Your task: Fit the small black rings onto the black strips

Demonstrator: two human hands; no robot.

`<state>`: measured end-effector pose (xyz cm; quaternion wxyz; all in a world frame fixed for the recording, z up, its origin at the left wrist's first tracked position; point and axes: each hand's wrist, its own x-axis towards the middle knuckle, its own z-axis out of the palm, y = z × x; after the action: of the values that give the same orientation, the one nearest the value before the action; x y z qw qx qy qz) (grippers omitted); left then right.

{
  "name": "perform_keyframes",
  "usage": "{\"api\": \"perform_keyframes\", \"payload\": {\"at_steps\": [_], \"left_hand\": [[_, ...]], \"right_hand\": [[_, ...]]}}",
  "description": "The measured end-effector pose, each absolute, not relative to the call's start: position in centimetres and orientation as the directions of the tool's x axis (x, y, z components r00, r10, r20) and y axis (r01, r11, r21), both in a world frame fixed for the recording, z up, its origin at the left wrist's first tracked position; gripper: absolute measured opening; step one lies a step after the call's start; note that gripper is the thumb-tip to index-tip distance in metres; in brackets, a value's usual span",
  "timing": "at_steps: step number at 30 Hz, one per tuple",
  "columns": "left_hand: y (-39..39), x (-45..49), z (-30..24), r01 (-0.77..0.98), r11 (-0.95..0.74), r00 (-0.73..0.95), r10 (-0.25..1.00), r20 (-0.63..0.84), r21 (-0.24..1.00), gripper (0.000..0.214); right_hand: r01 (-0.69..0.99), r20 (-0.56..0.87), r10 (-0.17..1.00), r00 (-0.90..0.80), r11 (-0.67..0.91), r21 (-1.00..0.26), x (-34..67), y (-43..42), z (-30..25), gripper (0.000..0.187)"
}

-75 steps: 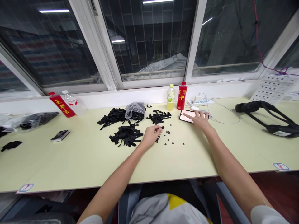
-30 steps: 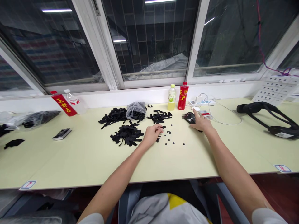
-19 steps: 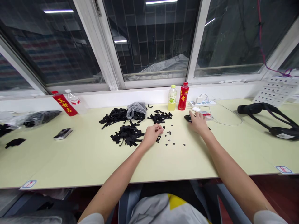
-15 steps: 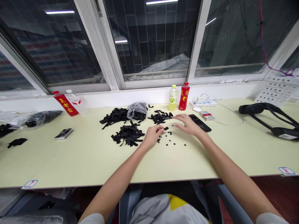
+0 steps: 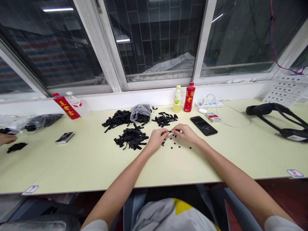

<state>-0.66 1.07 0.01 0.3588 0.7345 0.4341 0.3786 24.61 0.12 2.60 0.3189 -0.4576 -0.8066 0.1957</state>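
Observation:
Between my two hands a short black fabric strip (image 5: 171, 131) is stretched above the table. My left hand (image 5: 157, 138) pinches its left end. My right hand (image 5: 186, 132) has thumb and fingers closed on the right end. Just below my hands, several small black rings (image 5: 179, 147) lie scattered, a few partly hidden by my fingers. To the left of my left hand is a pile of black strips (image 5: 132, 138). Behind it lies a larger pile (image 5: 117, 119), partly under a clear plastic bag (image 5: 141, 113). A smaller heap of strips (image 5: 165, 119) lies just beyond my hands.
A black phone (image 5: 204, 125) lies right of my right hand, beside a small box (image 5: 213, 117). A yellow drink bottle (image 5: 177, 99) and a red bottle (image 5: 189, 98) stand behind. A black headset (image 5: 276, 120) rests far right. Another person's hand (image 5: 7, 139) shows at the left edge.
My right hand has moved left and down from over the phone, and now grips the strip that my left hand held. Another person's hand has come in at the left edge.

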Motion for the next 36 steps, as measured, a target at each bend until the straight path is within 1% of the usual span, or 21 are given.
{"api": "perform_keyframes", "payload": {"at_steps": [3, 5, 8, 10, 13, 17, 23, 26, 28, 31, 33, 36], "left_hand": [[1.1, -0.8, 0.1, 0.398, -0.382, 0.322, 0.909, 0.263, 0.834, 0.025], [1.3, -0.9, 0.0, 0.393, -0.369, 0.300, 0.917, 0.262, 0.842, 0.026], [1.8, -1.0, -0.2, 0.375, -0.318, 0.241, 0.940, 0.240, 0.871, 0.026], [2.4, -1.2, -0.4, 0.351, -0.254, 0.191, 0.962, 0.197, 0.901, 0.028], [3.0, -1.3, -0.7, 0.275, -0.161, 0.145, 0.982, 0.124, 0.948, 0.034], [3.2, -1.2, -1.0, 0.221, -0.123, 0.132, 0.987, 0.095, 0.968, 0.036], [2.8, -0.7, -1.1, 0.233, -0.112, 0.148, 0.986, 0.079, 0.966, 0.031], [2.7, -0.6, -1.0, 0.236, -0.119, 0.152, 0.985, 0.084, 0.964, 0.028], [2.5, -0.6, -0.8, 0.240, -0.148, 0.178, 0.978, 0.106, 0.959, 0.029], [2.1, -0.7, -0.4, 0.248, -0.229, 0.270, 0.949, 0.160, 0.941, 0.034], [1.7, -0.7, -0.2, 0.243, -0.272, 0.325, 0.927, 0.186, 0.931, 0.037], [1.3, -0.7, -0.1, 0.228, -0.287, 0.340, 0.919, 0.200, 0.930, 0.040]], "right_hand": [[0.636, 0.322, 0.887, -0.331, 0.461, -0.618, 24.9, 0.4, 2.7, 0.025], [0.666, 0.302, 0.910, -0.286, 0.415, -0.620, 25.1, 0.7, 2.7, 0.024], [0.724, 0.261, 0.941, -0.215, 0.333, -0.605, 25.6, 1.0, 2.7, 0.019], [0.756, 0.228, 0.951, -0.208, 0.305, -0.579, 25.8, 1.1, 2.6, 0.017], [0.768, 0.191, 0.944, -0.270, 0.330, -0.549, 25.8, 1.0, 2.5, 0.017], [0.754, 0.191, 0.923, -0.335, 0.384, -0.533, 25.4, 0.8, 2.3, 0.017], [0.757, 0.199, 0.924, -0.325, 0.381, -0.531, 24.8, 0.8, 1.9, 0.024], [0.772, 0.212, 0.929, -0.302, 0.369, -0.518, 24.6, 0.7, 1.8, 0.023], [0.751, 0.233, 0.928, -0.289, 0.371, -0.546, 24.6, 0.7, 1.8, 0.019], [0.634, 0.257, 0.931, -0.259, 0.365, -0.682, 24.5, 0.6, 1.9, 0.012], [0.529, 0.261, 0.931, -0.256, 0.361, -0.768, 24.3, 0.5, 2.0, 0.017], [0.437, 0.277, 0.914, -0.297, 0.388, -0.811, 24.1, 0.3, 2.1, 0.028]]}}
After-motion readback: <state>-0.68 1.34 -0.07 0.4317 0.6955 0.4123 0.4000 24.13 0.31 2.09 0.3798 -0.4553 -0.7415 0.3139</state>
